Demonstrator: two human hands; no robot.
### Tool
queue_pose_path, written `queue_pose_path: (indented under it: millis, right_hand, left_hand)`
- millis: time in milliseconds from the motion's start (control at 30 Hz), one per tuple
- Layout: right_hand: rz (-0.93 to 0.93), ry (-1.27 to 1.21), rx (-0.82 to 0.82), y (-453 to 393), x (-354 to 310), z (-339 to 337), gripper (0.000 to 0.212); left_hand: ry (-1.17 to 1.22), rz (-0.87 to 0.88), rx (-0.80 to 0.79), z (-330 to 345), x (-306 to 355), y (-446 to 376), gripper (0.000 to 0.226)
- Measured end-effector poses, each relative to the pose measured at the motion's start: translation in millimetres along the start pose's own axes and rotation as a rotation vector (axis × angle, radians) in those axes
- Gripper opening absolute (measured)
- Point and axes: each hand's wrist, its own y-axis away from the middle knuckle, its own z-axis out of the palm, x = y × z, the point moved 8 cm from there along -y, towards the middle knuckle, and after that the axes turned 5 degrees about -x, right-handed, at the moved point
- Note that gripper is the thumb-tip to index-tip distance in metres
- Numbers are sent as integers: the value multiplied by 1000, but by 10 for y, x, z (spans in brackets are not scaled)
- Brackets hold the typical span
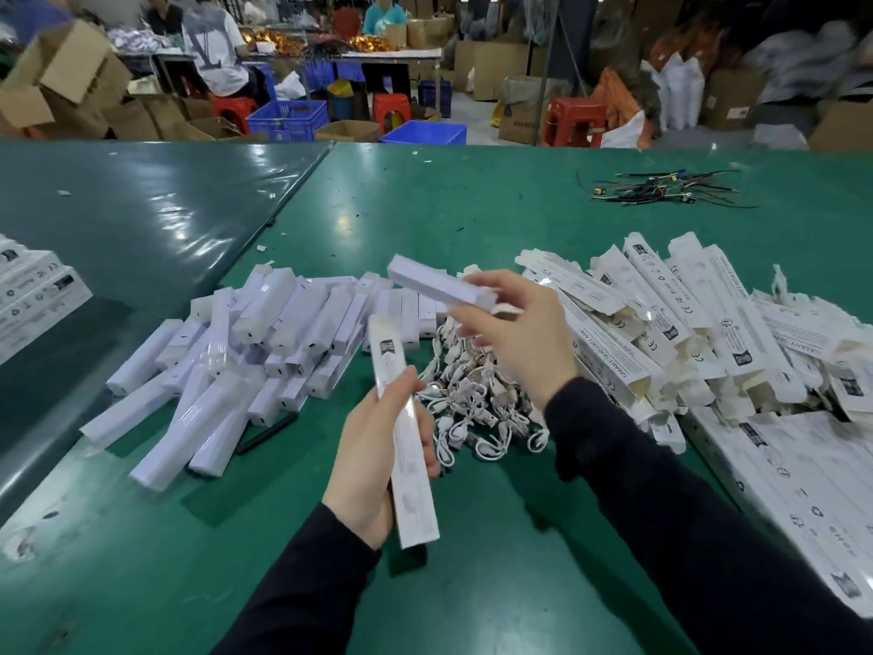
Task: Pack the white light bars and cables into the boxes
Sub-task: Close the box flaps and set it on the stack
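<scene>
My left hand [378, 460] grips a long white printed box [401, 432] near its middle, held lengthwise away from me above the green table [472, 205]. My right hand [515, 333] holds a white light bar [439, 283] by its right end, raised over the pile of coiled white cables [477, 399]. A heap of white light bars [245, 356] lies to the left of the cables. A heap of open printed boxes [685, 323] lies to the right.
Stacked packed boxes lie at the right edge [803, 484] and at the far left [33, 295]. A bundle of dark wires [661, 189] lies far right on the table. A black pen [267, 432] lies by the bars. People, crates and cartons fill the background.
</scene>
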Motion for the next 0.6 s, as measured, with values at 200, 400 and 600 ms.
queue_pose_path:
  millis: [200, 400, 600]
  right_hand:
    - [416, -763, -49, 620, 309, -531, 37]
    - [399, -733, 22, 850, 297, -873, 29]
    - [239, -754, -24, 809, 138, -947, 32]
  left_hand:
    - [-125, -220, -245, 299, -242, -4, 49]
    - [-229, -185, -528, 549, -261, 117, 47]
    - [-323, -56, -704, 596, -238, 188, 65]
